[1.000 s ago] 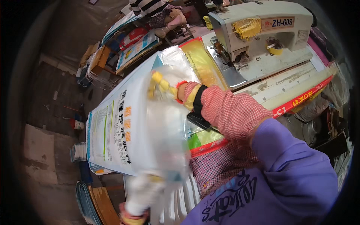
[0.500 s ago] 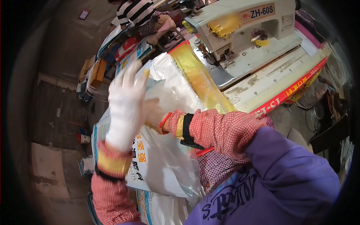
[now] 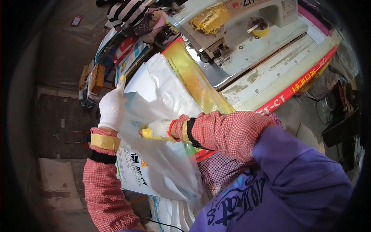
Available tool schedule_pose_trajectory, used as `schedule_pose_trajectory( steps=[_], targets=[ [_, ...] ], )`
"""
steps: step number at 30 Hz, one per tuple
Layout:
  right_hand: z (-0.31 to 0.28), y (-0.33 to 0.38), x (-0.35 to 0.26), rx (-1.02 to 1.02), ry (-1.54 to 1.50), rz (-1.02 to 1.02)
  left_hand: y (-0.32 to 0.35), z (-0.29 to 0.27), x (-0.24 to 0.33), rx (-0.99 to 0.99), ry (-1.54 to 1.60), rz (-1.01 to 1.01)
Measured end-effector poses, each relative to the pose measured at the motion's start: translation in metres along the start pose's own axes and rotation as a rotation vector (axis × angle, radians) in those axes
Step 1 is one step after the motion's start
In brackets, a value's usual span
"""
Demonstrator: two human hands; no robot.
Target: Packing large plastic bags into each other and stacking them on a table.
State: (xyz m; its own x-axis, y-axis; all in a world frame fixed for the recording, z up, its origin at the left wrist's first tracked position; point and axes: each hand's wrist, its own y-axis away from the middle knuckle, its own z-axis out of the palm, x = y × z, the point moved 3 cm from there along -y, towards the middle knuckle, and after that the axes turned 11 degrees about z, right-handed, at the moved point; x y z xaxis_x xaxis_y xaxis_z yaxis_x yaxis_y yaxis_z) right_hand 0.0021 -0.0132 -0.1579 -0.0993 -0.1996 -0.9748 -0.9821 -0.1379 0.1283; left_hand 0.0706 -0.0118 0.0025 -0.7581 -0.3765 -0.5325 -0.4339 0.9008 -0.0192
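Note:
A large white woven-looking bag (image 3: pixel 130 178) with dark and orange print lies before me, a translucent plastic film (image 3: pixel 154 154) spread at its mouth. My left hand (image 3: pixel 111 111), in a white knitted glove with a yellow-wrapped tip on the raised digit, is closed at the film's left edge. My right hand (image 3: pixel 160 128), gloved with yellow-wrapped fingertips, reaches across into the fold of the film and appears to pinch it. Film partly covers those fingers. Behind my right hand, more white bags (image 3: pixel 164 77) are stacked, beside a yellow bag (image 3: pixel 191 73).
A sewing machine (image 3: pixel 266 42) with a yellow tape roll (image 3: pixel 258 27) on its bed stands at the upper right. A red strip (image 3: pixel 288 94) edges its table. Another person (image 3: pixel 129 17) in stripes sits at the back, near piled bags (image 3: pixel 133 56). More bags (image 3: pixel 177 212) lie below.
My left hand has moved left and down, drawing the film outward. My right hand, earlier hidden behind the left, now shows at the film's fold. The view has shifted slightly.

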Motion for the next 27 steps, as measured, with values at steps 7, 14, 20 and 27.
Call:
schedule_pose_trajectory(
  steps=[7, 14, 20, 27],
  targets=[
    [0.059, 0.041, -0.005, -0.158, 0.348, 0.179, -0.049, -0.056, -0.028, 0.193, -0.719, 0.099],
    [0.082, 0.155, 0.134, -0.305, 0.885, -0.021, -0.126, -0.139, 0.007, 0.332, -0.558, -0.131],
    [0.015, 0.175, 0.144, 0.252, -0.155, 0.034, -0.125, -0.102, 0.029, 0.123, -0.453, 0.070],
    [-0.132, 0.241, 0.058, 1.010, 0.140, 0.195, -0.124, -0.107, 0.054, 0.091, -0.403, 0.034]
  ],
)
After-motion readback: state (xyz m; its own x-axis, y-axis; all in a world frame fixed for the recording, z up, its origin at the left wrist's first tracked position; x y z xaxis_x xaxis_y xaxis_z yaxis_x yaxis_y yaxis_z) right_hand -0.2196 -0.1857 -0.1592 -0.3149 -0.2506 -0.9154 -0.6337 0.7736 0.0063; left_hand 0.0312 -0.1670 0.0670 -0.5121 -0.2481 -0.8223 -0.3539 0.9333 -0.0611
